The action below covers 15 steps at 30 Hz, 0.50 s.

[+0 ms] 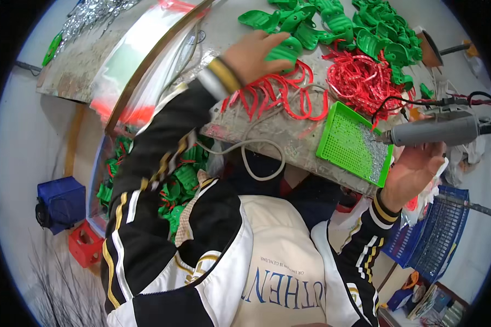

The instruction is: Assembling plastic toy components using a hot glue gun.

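Observation:
Near the far side of the worktable my left hand (252, 56) is closed around a curved green plastic piece (285, 50), with thumb and index finger on either side of it. Red straps (278, 95) lie in a row just below that hand. My right hand (413, 170) is at the right, palm partly showing, under a grey powered screwdriver (433, 131) whose tip points left. The tool covers most of its fingers, so I cannot tell whether they grip it. Beside this hand lies a shallow green tray (333, 143) with small silvery screws (373, 150).
More green pieces (384, 32) are heaped at the back, next to a tangle of red straps (360, 76). Clear plastic bags (142, 60) lie at the left. A pale cable (262, 141) loops over the table edge. Blue baskets (436, 234) stand at the lower right.

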### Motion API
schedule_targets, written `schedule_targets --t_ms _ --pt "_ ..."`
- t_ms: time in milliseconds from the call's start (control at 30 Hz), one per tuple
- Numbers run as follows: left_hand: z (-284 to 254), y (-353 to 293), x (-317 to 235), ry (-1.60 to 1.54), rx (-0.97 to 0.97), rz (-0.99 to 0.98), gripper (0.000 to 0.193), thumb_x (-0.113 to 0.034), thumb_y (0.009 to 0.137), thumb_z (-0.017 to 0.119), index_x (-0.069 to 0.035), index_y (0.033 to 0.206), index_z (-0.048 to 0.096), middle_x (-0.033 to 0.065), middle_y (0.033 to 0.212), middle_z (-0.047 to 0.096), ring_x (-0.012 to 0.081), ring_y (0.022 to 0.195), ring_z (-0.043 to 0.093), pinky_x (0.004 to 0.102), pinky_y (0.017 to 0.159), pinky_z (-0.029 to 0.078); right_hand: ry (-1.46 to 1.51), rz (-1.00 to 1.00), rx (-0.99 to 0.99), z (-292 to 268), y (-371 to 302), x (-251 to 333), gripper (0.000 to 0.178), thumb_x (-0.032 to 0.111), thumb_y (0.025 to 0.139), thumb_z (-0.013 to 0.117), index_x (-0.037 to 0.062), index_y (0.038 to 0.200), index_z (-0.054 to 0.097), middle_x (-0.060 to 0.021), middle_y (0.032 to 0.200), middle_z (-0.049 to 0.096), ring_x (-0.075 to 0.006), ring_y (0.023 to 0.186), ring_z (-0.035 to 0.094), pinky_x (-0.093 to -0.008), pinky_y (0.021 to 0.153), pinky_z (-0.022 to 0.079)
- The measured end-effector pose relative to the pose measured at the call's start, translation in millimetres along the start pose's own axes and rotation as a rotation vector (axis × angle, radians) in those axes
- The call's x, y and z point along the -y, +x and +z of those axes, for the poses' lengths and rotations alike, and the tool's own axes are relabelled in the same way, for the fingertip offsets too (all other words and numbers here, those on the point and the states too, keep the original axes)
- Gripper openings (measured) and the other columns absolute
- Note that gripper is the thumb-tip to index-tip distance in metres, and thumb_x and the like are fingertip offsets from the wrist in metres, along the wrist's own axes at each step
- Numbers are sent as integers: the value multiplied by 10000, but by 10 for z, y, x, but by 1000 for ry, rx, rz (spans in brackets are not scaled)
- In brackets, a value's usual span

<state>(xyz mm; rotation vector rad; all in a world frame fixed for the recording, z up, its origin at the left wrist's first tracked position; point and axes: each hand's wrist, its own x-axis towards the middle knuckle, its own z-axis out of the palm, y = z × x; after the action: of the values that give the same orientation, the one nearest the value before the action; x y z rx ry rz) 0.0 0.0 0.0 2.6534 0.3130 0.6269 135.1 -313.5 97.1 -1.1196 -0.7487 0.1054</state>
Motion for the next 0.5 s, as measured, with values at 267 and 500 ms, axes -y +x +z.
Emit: schedule_targets --t_ms 267,500 --pt "758 518 158 242 71 -319 698 -452 706 690 -274 1325 419 290 1119 530 436 1006 563 480 843 486 -396 -479 -227 -45 -114 97 609 465 895 534 -41 1228 467 -169 1204 538 -265 1116 519 -422 978 405" --pt "700 243 556 -198 -98 -225 480 -251 707 681 -184 1160 537 211 988 550 378 905 572 439 779 488 -450 37 265 252 -312 -278 273 -3 877 563 -8 1147 524 -104 1088 606 -155 981 581 -278 888 451"
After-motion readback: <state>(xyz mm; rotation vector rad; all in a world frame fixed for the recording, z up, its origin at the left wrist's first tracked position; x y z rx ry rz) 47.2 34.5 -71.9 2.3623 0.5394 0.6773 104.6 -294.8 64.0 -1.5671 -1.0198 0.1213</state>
